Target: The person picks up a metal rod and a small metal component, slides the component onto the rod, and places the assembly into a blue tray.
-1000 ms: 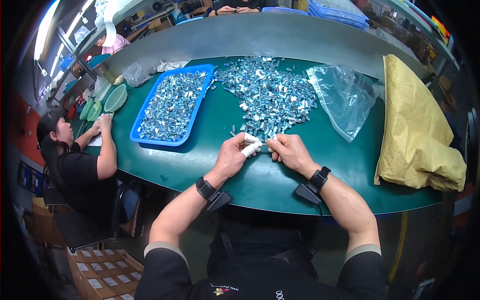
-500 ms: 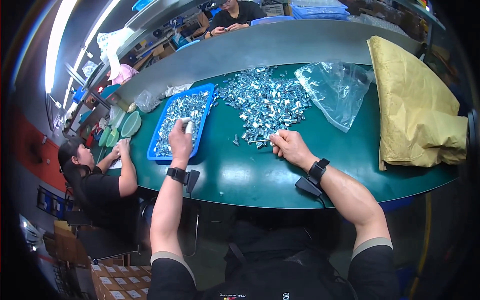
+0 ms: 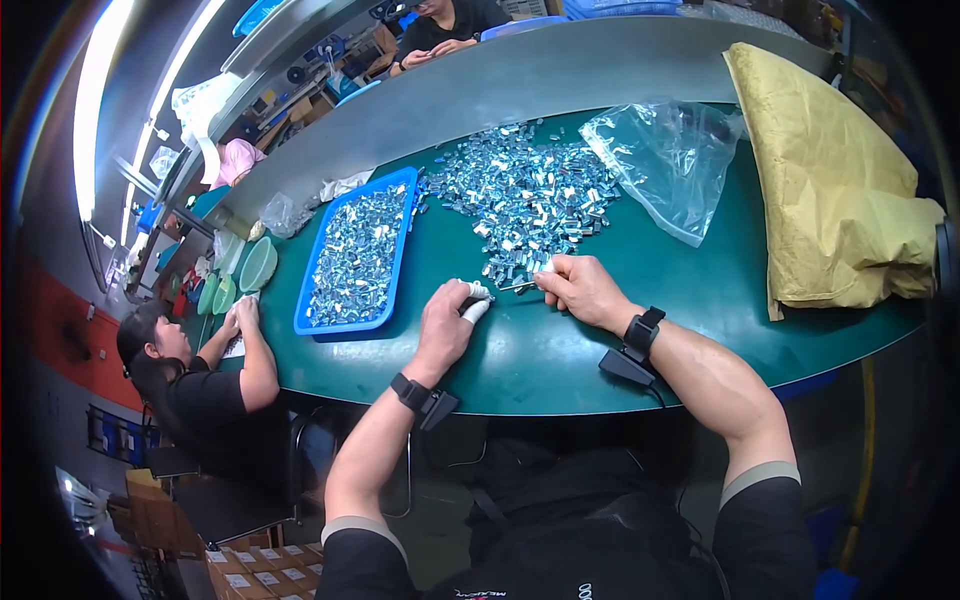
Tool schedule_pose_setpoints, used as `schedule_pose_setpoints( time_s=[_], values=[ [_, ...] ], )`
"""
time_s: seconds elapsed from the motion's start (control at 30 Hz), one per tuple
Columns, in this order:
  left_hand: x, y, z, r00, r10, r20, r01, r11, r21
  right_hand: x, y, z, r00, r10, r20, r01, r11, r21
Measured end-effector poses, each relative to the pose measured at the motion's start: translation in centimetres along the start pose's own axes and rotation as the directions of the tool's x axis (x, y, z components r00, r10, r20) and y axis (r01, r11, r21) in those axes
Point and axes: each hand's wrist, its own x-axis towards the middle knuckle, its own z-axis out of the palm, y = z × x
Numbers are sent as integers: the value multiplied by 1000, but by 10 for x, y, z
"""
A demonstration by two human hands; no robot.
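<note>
My right hand pinches a thin metal rod-like tool, its tip pointing left at the near edge of the pile. My left hand, with white coverings on the thumb and a fingertip, is closed in a pinch close to that tip. Whatever sits between its fingers is too small to make out. Behind both hands spreads a loose pile of small shiny metal pieces. A blue tray on the left holds many similar pieces.
On the green table lie a clear plastic bag and, at right, a large yellow-brown paper sack. A grey partition borders the back. Green bowls stand far left, beside a seated co-worker. Another person works beyond the partition.
My left hand has moved from over the blue tray to the right, near the tool's tip. The right hand still holds the tool in about the same place. The whole view has shifted slightly.
</note>
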Motion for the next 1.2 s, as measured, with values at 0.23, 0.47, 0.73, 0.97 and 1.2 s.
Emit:
schedule_pose_setpoints(
  time_s=[0.23, 0.47, 0.73, 0.97, 1.2],
  values=[
    [1, 17, 17, 961, -268, 69, 274, 883, -382, 1, 1, 5, 1000, -8, 10, 8, 1000, -4],
    [-1, 8, 23, 961, -276, 38, 256, 825, -504, 2, -1, 3, 999, 36, -8, -35, 997, 69],
    [-1, 16, 19, 967, -248, 60, 247, 852, -462, 1, 3, 3, 1000, 7, -17, -7, 1000, -15],
    [3, 19, 18, 986, -160, 44, 163, 889, -427, 1, 12, 5, 997, -72, -38, 70, 996, -52],
    [6, 14, 23, 997, -59, 41, 71, 919, -387, -5, -5, 8, 990, -121, -74, 108, 982, -157]
  ],
)
